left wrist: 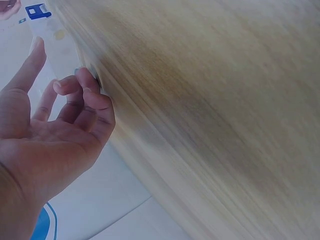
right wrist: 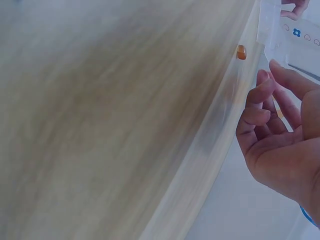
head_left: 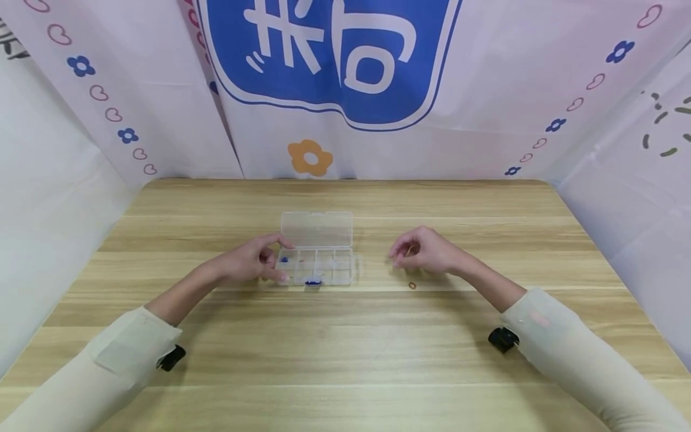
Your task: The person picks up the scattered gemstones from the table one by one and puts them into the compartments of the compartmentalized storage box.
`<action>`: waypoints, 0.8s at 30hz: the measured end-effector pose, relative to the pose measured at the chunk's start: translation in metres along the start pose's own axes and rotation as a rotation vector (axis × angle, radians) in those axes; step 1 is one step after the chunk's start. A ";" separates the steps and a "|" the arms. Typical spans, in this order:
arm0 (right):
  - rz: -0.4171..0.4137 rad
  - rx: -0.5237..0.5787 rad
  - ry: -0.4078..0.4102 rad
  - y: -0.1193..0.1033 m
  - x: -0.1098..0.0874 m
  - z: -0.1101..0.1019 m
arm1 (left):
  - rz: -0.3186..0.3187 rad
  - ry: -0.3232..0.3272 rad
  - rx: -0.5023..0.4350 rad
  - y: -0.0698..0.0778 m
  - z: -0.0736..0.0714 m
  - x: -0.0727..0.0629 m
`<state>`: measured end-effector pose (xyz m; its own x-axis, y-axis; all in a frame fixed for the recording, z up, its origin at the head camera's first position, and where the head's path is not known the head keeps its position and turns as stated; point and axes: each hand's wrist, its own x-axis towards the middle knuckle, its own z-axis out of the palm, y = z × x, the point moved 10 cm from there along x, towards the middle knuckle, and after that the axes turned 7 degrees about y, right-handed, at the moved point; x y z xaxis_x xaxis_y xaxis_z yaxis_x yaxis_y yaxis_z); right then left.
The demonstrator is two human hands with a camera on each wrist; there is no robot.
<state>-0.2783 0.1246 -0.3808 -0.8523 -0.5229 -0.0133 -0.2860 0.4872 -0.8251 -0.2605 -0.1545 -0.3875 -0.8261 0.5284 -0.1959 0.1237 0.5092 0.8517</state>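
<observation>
A clear plastic compartment box (head_left: pixel 340 273) lies with its lid (head_left: pixel 317 229) raised at the back. My left hand (head_left: pixel 254 261) grips the box's left end, index finger at the rear and thumb at the front. A small blue piece (head_left: pixel 284 260) sits in a left compartment; another blue piece (head_left: pixel 313 282) shows at the front wall. To the box's right, my right hand (head_left: pixel 426 251) hovers with thumb and fingertips close together; whether something tiny is between them is unclear. Just in front of it lies a small orange piece (head_left: pixel 412 285), glossy and rounded in the right wrist view.
The wooden table (head_left: pixel 345 360) extends around the box on all sides. A white cloth backdrop (head_left: pixel 486 120) with a blue emblem and printed flowers hangs behind the table, and white cloth flanks it left and right.
</observation>
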 end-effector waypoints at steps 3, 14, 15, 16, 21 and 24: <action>-0.005 -0.012 -0.020 0.001 -0.002 0.001 | 0.002 -0.002 -0.005 0.000 0.000 0.000; 0.019 -0.027 -0.124 0.005 -0.013 0.004 | 0.007 0.000 0.007 0.000 -0.001 -0.001; 0.020 -0.022 -0.135 0.006 -0.015 0.004 | 0.008 0.001 0.010 0.000 -0.001 -0.001; 0.021 -0.016 -0.146 0.006 -0.016 0.005 | 0.010 0.001 0.008 0.000 -0.001 -0.001; 0.047 0.008 -0.188 0.008 -0.019 0.007 | 0.008 0.006 0.012 0.002 -0.001 -0.001; 0.071 0.001 -0.206 0.010 -0.021 0.009 | 0.007 0.008 0.010 0.002 -0.001 -0.001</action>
<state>-0.2595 0.1346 -0.3938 -0.7624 -0.6196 -0.1865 -0.2281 0.5271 -0.8186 -0.2597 -0.1551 -0.3848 -0.8294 0.5268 -0.1860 0.1353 0.5124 0.8480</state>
